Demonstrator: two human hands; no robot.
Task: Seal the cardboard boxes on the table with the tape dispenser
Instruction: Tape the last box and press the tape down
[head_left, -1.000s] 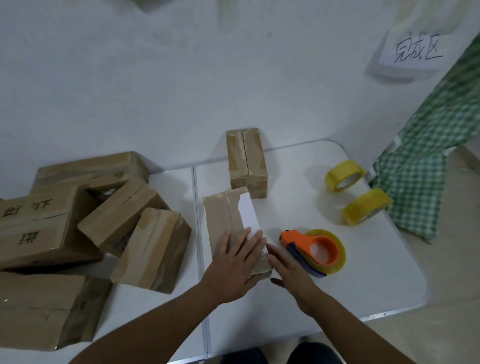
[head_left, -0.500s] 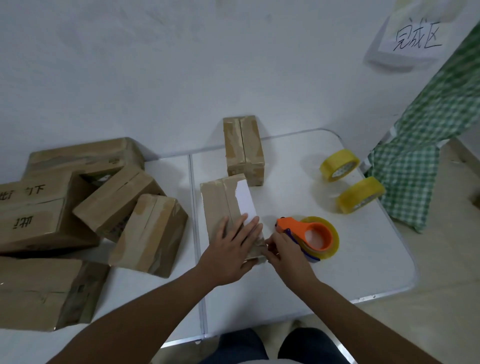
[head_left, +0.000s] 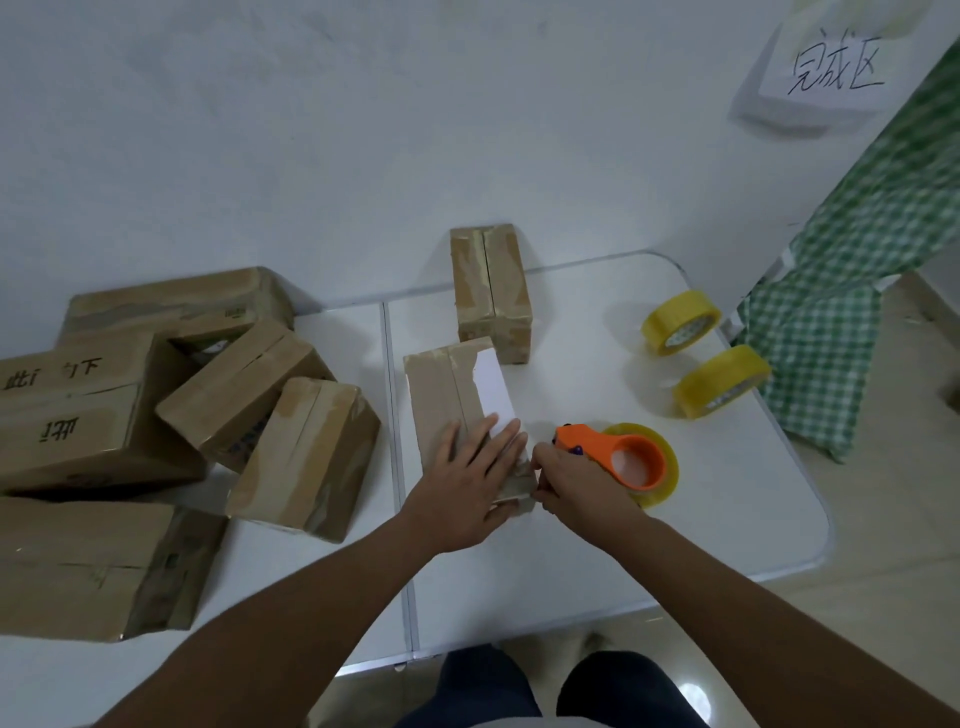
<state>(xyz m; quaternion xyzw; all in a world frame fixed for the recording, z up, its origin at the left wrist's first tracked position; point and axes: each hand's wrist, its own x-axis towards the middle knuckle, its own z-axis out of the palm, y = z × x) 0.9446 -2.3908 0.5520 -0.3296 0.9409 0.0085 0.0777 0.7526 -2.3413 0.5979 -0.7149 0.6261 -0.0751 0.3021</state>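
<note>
Box (head_left: 457, 400) lies under flat left hand (head_left: 467, 488) fingers; right hand (head_left: 576, 480) fingers pinch its near corner beside dispenser (head_left: 623, 460).

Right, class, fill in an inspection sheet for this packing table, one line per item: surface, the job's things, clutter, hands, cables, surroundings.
Surface: white folding table, centre seam, pushed against a wall.
Job's things: small cardboard box with a white label lies mid-table; orange tape dispenser lies just to its right; another small box behind it.
Clutter: pile of cardboard boxes on the table's left part; two spare yellow tape rolls at the far right.
Hands: left hand rests flat on the box top; right hand pinches at the box's near right corner, beside the dispenser.
Cables: nothing seen.
Surroundings: white wall with a handwritten paper sign; green checked cloth hangs at the right.
</note>
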